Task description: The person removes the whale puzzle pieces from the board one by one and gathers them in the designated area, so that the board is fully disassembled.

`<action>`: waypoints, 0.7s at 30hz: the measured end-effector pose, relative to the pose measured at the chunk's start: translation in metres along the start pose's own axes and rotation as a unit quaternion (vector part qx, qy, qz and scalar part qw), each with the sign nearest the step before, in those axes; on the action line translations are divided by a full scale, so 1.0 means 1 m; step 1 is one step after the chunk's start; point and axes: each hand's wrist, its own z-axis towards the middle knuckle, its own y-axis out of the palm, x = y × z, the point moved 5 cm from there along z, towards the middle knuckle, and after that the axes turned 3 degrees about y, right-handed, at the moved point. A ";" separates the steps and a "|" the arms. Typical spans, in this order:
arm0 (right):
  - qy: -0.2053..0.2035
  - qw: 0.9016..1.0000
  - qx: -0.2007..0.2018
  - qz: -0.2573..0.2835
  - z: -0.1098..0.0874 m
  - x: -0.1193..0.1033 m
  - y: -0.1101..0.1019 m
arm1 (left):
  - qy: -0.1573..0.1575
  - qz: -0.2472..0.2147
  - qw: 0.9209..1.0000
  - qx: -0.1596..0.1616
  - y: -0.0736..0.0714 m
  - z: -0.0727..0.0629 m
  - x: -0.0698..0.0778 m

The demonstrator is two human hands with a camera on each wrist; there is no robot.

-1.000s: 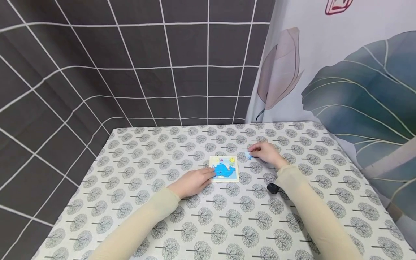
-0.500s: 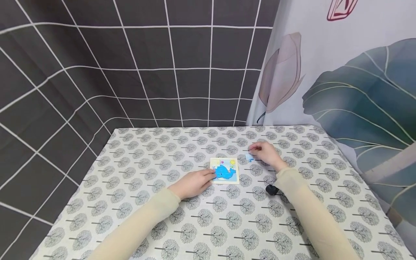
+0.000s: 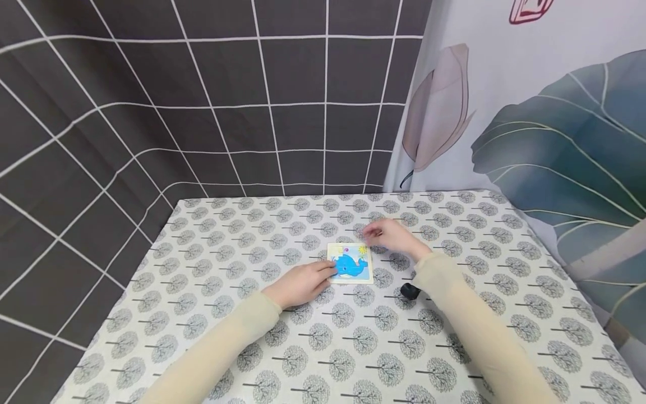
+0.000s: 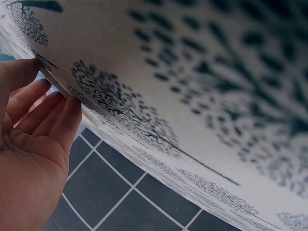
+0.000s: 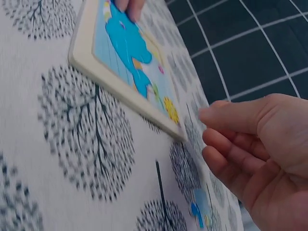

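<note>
A small framed jigsaw puzzle (image 3: 351, 265) with a blue whale and a yellow sun lies flat on the patterned tablecloth. My left hand (image 3: 301, 284) rests its fingertips on the puzzle's left edge; in the left wrist view, its thumb and fingers (image 4: 72, 110) meet the frame's rim. My right hand (image 3: 391, 235) hovers at the puzzle's upper right corner, fingers loosely bent with nothing between them. The right wrist view shows a loose light-blue puzzle piece (image 5: 199, 209) on the cloth beyond that hand; in the head view the hand hides it.
The tablecloth (image 3: 242, 224) with tree prints covers the table. A dark gridded curtain (image 3: 292, 129) hangs behind, and a white curtain with leaf prints (image 3: 504, 84) is at the right. A small black object (image 3: 410, 291) shows below my right wrist.
My right hand has moved left, from the loose puzzle piece to the puzzle's upper right corner, leaving the piece on the cloth. My left hand stays on the puzzle's left edge.
</note>
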 end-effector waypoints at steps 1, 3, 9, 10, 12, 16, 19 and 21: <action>-0.002 1.000 -0.007 -0.002 0.002 -0.002 0.002 | 0.000 -0.001 1.000 -0.001 0.000 0.000 0.000; -0.009 1.000 -0.023 0.000 0.005 -0.007 0.007 | -0.001 -0.001 1.000 -0.004 -0.001 0.000 -0.001; -0.029 0.997 -0.065 -0.020 0.012 -0.017 0.019 | 0.001 -0.004 1.000 0.001 -0.002 -0.001 -0.002; -0.031 0.997 -0.069 -0.026 0.012 -0.019 0.021 | 0.003 -0.005 1.000 0.003 -0.002 -0.001 -0.002; -0.037 0.996 -0.073 -0.039 0.013 -0.021 0.024 | 0.006 -0.007 1.000 0.007 -0.002 -0.001 -0.002; -0.039 0.995 -0.075 -0.055 0.013 -0.024 0.029 | 0.010 -0.009 1.000 0.009 -0.002 -0.001 -0.001; -0.053 0.993 -0.083 -0.066 0.015 -0.025 0.032 | 0.010 -0.008 1.000 0.007 -0.003 -0.001 0.000; -0.065 0.990 -0.094 -0.077 0.017 -0.027 0.034 | 0.010 -0.007 1.000 0.009 -0.004 -0.001 0.000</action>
